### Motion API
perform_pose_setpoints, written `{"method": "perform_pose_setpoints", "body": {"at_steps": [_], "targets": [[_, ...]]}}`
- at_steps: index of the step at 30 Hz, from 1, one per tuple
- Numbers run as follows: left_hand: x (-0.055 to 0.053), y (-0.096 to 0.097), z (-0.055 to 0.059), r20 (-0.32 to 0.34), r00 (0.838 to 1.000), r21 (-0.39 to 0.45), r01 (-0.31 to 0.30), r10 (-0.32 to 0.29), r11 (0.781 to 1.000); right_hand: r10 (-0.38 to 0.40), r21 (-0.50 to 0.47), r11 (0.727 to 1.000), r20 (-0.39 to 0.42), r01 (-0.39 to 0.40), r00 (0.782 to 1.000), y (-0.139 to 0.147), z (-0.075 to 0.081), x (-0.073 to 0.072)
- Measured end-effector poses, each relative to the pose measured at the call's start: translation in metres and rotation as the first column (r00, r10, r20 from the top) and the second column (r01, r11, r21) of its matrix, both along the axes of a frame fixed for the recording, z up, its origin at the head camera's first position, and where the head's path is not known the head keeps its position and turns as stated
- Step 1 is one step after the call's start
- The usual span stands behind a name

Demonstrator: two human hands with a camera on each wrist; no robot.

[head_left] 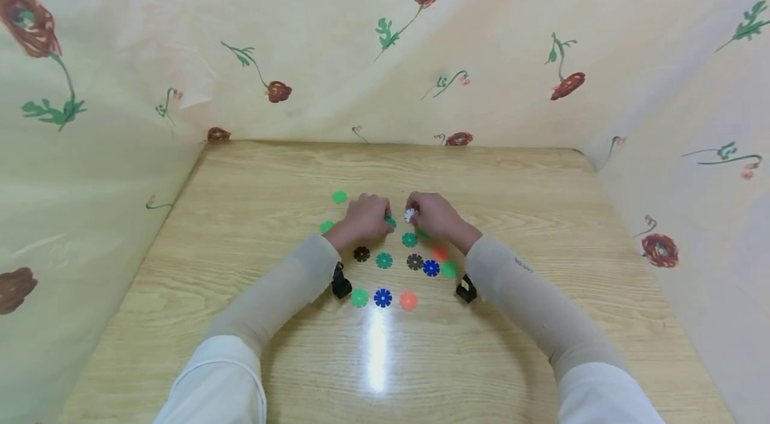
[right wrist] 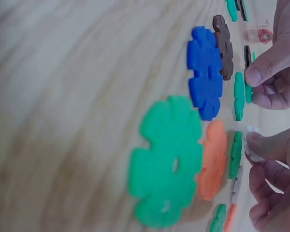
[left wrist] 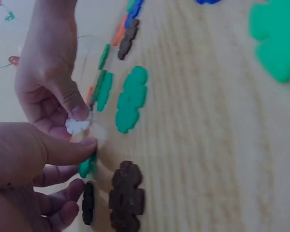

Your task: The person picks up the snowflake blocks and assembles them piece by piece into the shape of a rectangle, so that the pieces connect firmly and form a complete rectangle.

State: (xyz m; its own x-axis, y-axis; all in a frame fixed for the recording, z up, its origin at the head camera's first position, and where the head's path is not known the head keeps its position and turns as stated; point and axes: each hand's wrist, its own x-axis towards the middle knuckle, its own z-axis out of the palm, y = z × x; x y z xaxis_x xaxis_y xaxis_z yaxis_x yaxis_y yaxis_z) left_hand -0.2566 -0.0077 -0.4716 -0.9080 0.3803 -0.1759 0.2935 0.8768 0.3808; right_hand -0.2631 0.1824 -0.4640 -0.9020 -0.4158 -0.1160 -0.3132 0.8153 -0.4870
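Observation:
My left hand (head_left: pixel 365 218) pinches a teal notched plastic disc (head_left: pixel 391 221) between thumb and fingers above the wooden table. Close beside it, my right hand (head_left: pixel 437 217) pinches a white notched disc (head_left: pixel 410 215), seen edge-tilted. In the left wrist view the white disc (left wrist: pixel 77 125) sits just beyond the left thumb, and the two held discs look apart. Beneath the hands lie a teal disc (head_left: pixel 410 239) and another teal one (head_left: pixel 383 260). A green disc (head_left: pixel 423 233) is partly hidden by the right hand.
Around the hands lie more discs: black (head_left: pixel 361 254), brown (head_left: pixel 414 261), blue (head_left: pixel 430 268), orange (head_left: pixel 440 253) and green (head_left: pixel 449 269). A nearer row has green (head_left: pixel 359 297), blue (head_left: pixel 382 297) and orange (head_left: pixel 408 301). Flower-patterned sheeting (head_left: pixel 337 29) surrounds the table.

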Motion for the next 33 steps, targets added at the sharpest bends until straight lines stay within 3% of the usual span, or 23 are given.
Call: {"method": "perform_pose_setpoints", "body": {"at_steps": [5,8,10,13,18,20,23,25,27,33], "targets": [[0.002,-0.004,0.002,0.087,0.996,0.147,-0.043,0.03,0.988,-0.009,-0.089,0.996,-0.047,0.005,0.999,0.004,-0.003,0.002],[0.004,-0.009,0.001,0.113,0.992,0.318,-0.083,0.049,0.945,-0.014,-0.151,0.988,-0.086,0.001,0.996,0.004,-0.005,0.005],[0.005,-0.012,0.002,0.14,0.987,0.439,-0.133,0.079,0.889,-0.019,-0.205,0.979,-0.109,-0.004,0.994,0.004,-0.006,0.007],[0.007,-0.018,0.004,0.23,0.965,0.586,-0.242,0.128,0.773,-0.034,-0.271,0.963,-0.127,-0.002,0.991,0.003,-0.005,0.01],[0.009,-0.024,0.009,0.428,0.892,0.7,-0.43,0.147,0.571,-0.037,-0.319,0.948,-0.143,-0.01,0.989,-0.002,0.001,0.018],[0.011,-0.025,0.012,0.482,0.866,0.718,-0.479,0.136,0.506,-0.025,-0.324,0.946,-0.153,-0.027,0.988,-0.003,0.003,0.02],[0.014,-0.025,0.014,0.553,0.823,0.72,-0.549,0.126,0.425,-0.008,-0.328,0.944,-0.166,-0.047,0.986,-0.005,0.005,0.023],[0.016,-0.025,0.015,0.592,0.797,0.709,-0.587,0.123,0.391,-0.001,-0.328,0.943,-0.176,-0.057,0.984,-0.005,0.005,0.024],[0.018,-0.025,0.016,0.619,0.776,0.698,-0.613,0.118,0.37,0.004,-0.327,0.943,-0.184,-0.065,0.983,-0.005,0.006,0.026],[0.022,-0.025,0.014,0.646,0.756,0.696,-0.639,0.103,0.327,0.032,-0.282,0.954,-0.243,-0.103,0.969,-0.007,0.004,0.029]]}}
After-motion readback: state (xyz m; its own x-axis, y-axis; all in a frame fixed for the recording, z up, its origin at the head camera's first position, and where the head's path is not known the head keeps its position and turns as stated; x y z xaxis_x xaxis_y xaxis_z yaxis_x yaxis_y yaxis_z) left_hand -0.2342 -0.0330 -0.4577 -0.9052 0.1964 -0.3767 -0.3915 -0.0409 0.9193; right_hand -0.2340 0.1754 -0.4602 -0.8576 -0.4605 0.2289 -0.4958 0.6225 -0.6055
